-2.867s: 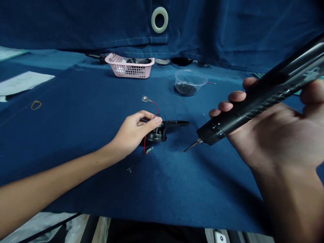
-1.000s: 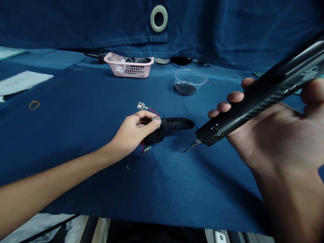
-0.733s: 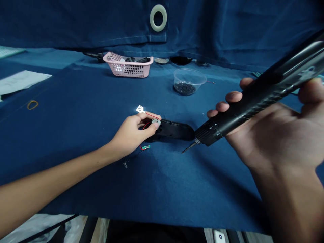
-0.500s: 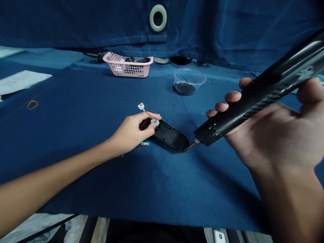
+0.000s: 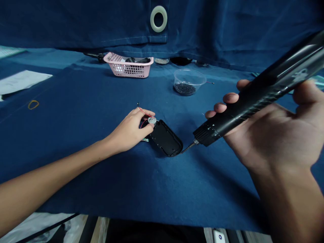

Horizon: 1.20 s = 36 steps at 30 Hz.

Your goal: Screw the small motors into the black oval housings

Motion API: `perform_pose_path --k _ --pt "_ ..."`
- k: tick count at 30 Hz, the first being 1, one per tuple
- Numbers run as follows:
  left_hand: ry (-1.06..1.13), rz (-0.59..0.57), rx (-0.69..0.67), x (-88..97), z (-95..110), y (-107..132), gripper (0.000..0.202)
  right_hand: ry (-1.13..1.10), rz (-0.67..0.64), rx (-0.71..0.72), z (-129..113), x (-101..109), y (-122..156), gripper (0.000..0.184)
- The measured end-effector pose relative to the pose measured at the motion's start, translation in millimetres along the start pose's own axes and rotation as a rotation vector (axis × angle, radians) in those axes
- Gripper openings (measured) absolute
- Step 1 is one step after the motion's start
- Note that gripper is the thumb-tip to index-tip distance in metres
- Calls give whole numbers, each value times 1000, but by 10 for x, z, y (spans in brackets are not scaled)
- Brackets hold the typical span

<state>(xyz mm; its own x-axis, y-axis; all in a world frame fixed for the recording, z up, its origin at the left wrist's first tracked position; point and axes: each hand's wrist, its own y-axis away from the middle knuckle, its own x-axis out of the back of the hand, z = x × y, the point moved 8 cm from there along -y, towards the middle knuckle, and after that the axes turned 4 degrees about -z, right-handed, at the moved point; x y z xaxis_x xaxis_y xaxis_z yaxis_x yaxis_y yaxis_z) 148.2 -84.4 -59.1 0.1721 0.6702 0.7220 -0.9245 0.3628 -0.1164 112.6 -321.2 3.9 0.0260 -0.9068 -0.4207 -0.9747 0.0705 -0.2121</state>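
Note:
My left hand point(image 5: 131, 130) grips the far end of a black plastic casing point(image 5: 167, 138), its thumb over a small round silver part point(image 5: 152, 120). Red wires point(image 5: 144, 111) run from around that part, and one ends in a small dark tip above my fingers. A bit of green circuit board point(image 5: 145, 140) shows below the hand. My right hand point(image 5: 273, 125) is wrapped round a black electric screwdriver point(image 5: 253, 98), slanted down to the left. Its bit point(image 5: 188, 147) points at the casing's near end; whether the tip touches it I cannot tell.
A clear tub point(image 5: 189, 81) of small dark screws stands beyond the casing. Farther back sits a pink basket point(image 5: 129, 67) with black parts inside. At the left lie a paper sheet point(image 5: 22, 81) and a yellow rubber band point(image 5: 33, 104). A blue curtain point(image 5: 101, 23) hangs behind.
The casing has turned in my left hand, so its hollow inside faces up more and its near end sits slightly left. The wire's end has flipped over. The screwdriver has barely moved.

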Motion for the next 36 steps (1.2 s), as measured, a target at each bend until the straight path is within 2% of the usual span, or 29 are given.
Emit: perform_pose_path --k 8,12,17,24,28,31,36 --pt "-7 13 -34 14 6 -26 20 12 7 -2 -6 11 -2 59" --pt "-22 -27 -46 -6 38 -14 24 38 32 1 -7 33 -4 60" --pt "85 -112 -38 -57 46 9 34 12 19 -3 -3 21 -4 59" --pt "83 -133 -37 -72 39 -1 34 12 29 -5 -9 27 1 59" --pt "-17 -168 -114 -85 121 28 25 27 33 -10 -1 23 9 58" --pt "-82 -199 -160 -109 139 41 26 26 31 -13 -1 18 10 58" --pt "-29 -182 -165 -108 114 39 23 23 41 0 -4 11 4 57"
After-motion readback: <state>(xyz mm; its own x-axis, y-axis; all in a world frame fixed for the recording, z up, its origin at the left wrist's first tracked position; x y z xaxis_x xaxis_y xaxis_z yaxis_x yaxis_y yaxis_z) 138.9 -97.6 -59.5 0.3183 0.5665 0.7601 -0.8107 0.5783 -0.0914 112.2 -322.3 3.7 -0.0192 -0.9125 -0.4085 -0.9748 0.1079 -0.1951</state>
